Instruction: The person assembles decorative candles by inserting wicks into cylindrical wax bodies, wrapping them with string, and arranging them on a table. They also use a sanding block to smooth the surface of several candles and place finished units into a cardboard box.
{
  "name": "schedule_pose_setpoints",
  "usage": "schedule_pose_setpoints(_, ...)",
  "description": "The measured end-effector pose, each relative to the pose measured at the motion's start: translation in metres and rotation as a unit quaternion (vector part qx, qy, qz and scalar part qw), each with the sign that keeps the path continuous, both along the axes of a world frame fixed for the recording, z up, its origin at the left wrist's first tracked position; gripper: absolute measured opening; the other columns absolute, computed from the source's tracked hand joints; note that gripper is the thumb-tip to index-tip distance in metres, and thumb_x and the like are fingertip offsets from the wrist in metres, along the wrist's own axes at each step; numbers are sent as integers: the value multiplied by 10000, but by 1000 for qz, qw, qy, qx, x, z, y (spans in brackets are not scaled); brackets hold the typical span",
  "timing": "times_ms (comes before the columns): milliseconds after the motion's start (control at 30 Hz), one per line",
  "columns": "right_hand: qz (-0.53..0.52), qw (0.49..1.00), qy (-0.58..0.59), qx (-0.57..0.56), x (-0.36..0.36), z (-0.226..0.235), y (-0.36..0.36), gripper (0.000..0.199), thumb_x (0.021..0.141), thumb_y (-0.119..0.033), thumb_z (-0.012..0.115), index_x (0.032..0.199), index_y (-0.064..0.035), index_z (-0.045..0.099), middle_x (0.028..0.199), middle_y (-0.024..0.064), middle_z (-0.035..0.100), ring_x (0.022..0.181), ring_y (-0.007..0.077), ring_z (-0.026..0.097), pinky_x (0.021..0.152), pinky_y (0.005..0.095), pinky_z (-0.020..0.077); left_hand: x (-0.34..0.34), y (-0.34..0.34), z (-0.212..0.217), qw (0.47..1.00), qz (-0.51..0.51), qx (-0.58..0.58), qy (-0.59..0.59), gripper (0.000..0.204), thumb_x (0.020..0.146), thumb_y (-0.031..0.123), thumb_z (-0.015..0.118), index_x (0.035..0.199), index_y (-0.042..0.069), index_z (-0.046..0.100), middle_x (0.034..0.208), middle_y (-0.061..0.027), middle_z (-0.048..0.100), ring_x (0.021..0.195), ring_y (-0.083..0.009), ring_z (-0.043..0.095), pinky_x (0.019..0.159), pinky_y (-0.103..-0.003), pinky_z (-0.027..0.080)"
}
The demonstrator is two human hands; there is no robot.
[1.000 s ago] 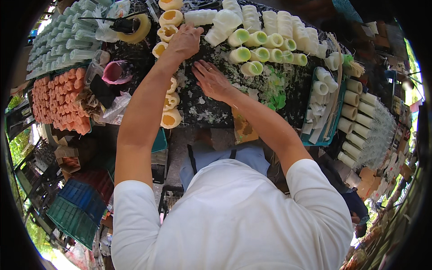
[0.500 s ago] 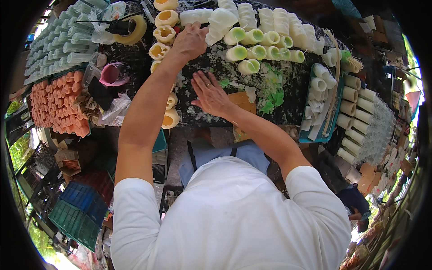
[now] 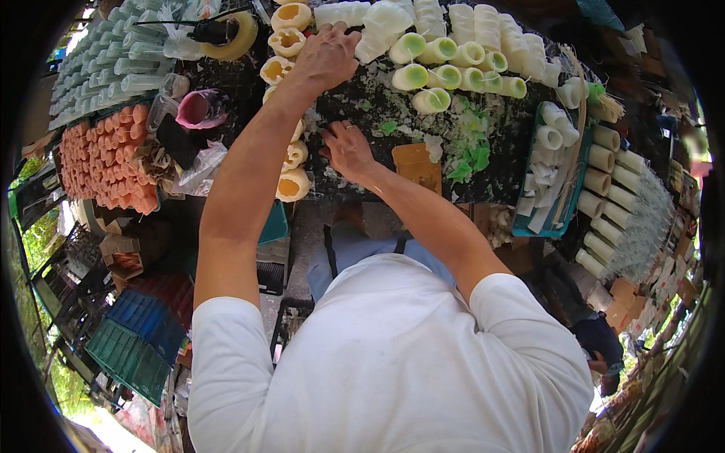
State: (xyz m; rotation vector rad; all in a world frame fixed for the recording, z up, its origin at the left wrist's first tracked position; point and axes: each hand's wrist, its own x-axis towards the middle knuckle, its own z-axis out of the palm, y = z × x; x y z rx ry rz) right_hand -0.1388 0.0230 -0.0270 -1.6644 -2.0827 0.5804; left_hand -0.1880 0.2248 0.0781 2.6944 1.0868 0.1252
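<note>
My left hand (image 3: 330,59) reaches to the far side of the dark work table, palm down with fingers curled. Its fingertips lie beside a whitish wax cylinder (image 3: 341,13) and a crumpled white wax piece (image 3: 384,29); whatever is under them is hidden. Lower down, my right hand (image 3: 350,153) rests on the table, its bent fingers apart and nothing visible in them. Along my left forearm runs a column of scalloped cream wax cups (image 3: 287,41) with yellow insides. Right of my left hand stand white hollow wax cylinders with green insides (image 3: 408,48).
Wax scraps and a green wax lump (image 3: 470,162) litter the table near a brown flat piece (image 3: 418,167). A teal tray (image 3: 538,224) of white pieces sits right. Orange cylinders (image 3: 106,162), a pink cup (image 3: 198,109) and a tape roll (image 3: 236,39) lie left.
My right hand's fingers, which lay stretched flat, are now bent. My left hand stays near the white wax pieces, its fingers slightly shifted. The whole view has moved a little.
</note>
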Motion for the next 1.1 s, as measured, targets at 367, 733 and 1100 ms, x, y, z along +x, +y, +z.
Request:
schedule_pose_setpoints(367,-71,993,-89,32,78,24,-10,41,829,-73,645,838,-39,666,909,152,650,880,341,676,795,445,558,-63,-194,31,925,171,-135,-311,276,897,127,757,1136,15,677,1196,-173,660,1111,-384,651,976,-436,535)
schedule_pose_setpoints(733,-255,943,-140,-159,125,52,-135,759,779,-275,858,1374,-16,465,1070,213,642,1018,439,650,871,507,542,-39,-265,-85,948,316,-35,21,637,928,279,710,1436,-47,506,1337,-267,490,1265,-449,469,1055,-601,383)
schedule_pose_setpoints(1100,-254,946,-94,-179,135,47,-144,953,747,-359,894,1471,-10,382,1367,251,490,1255,445,512,959,564,456,-36,-240,-106,953,298,47,18,116,904,84,627,1016,55,620,971,-103,573,953,-311,584,834,-463,483)
